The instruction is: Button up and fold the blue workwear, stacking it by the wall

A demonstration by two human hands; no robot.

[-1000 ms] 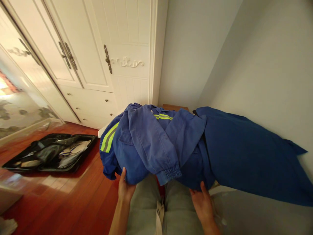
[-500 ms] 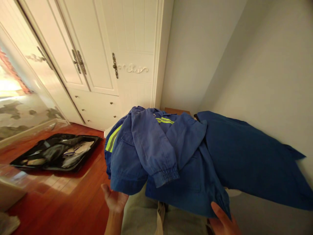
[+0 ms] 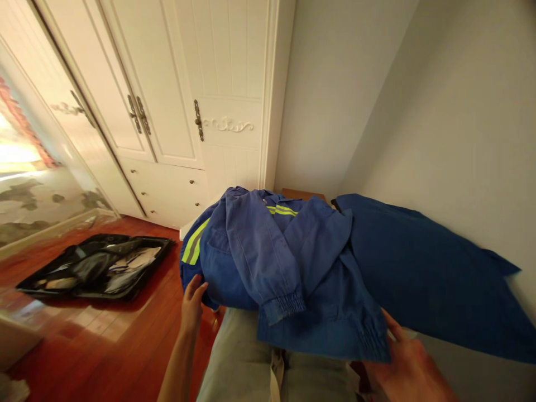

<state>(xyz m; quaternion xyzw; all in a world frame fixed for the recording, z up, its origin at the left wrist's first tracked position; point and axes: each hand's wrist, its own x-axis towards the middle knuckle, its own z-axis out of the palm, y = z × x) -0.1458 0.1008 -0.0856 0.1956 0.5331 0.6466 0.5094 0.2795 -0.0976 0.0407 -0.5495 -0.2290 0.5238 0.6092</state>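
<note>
Head view: blue jacket at 6 o'clock.
L hand: by jacket's 8 o'clock edge, fingers' grip unclear.
R hand: blurred, 5 o'clock corner, can't tell grip.
Change: L hem now higher, so hems uneven.

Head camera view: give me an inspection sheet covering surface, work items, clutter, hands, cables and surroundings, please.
Surface: mostly hidden under the blue work jacket; a brown edge shows behind it.
Work items: jacket bears yellow-grey stripes, sleeves folded across it; dark-blue cloth lies beside it.
Clutter: open black suitcase with mixed contents, on the reddish wooden floor.
Hands: left hand at the jacket's left edge, right hand at its lower right corner; grip unclear.
Cables: nothing seen.
Surroundings: white wardrobe, doors shut; grey wall.
</note>
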